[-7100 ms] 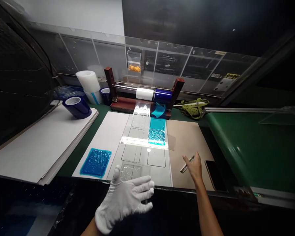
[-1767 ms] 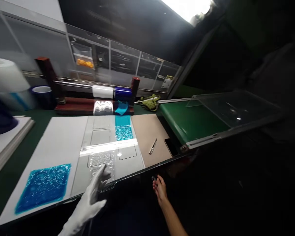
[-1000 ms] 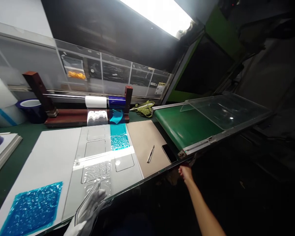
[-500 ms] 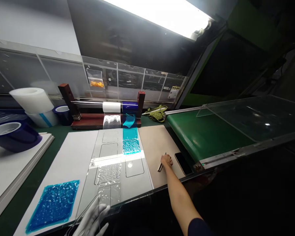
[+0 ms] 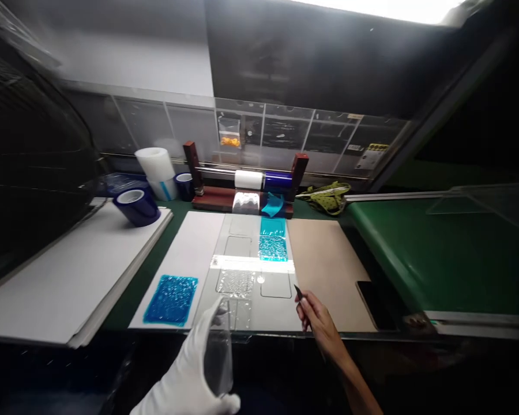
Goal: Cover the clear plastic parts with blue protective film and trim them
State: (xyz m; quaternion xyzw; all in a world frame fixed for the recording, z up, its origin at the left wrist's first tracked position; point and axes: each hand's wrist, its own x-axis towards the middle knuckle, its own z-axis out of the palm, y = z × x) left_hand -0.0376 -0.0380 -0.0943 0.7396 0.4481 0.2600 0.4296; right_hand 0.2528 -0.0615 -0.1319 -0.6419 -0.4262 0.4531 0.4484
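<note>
My left hand (image 5: 190, 357), in a white glove, is in front of the table's near edge. Its fingers and thumb grip a clear thin panel (image 5: 219, 360) by the edges. My bare right hand (image 5: 318, 317) is closed on a craft knife (image 5: 299, 293), whose dark tip points up and left beside the grey work mat (image 5: 242, 308) with its outlined rectangles. Clear film (image 5: 236, 283) with bubbles lies on that mat, near my left hand. Farther back on it is a strip of light-blue film (image 5: 272, 248). To the left, a stack of dark-blue film (image 5: 172, 301) rests on white paper.
A wooden stand (image 5: 242, 200) holds a white roll (image 5: 248, 180) and a blue roll (image 5: 278, 180). A tan board (image 5: 328, 259) and a phone (image 5: 375, 305) lie at right, before a green conveyor belt (image 5: 415, 259). A blue tape roll (image 5: 137, 206) sits on stacked white sheets (image 5: 69, 276).
My view has swung left. My right hand has lifted the knife from the tan board and brought it left to the mat. The clear panel in my left hand is now plainly in view.
</note>
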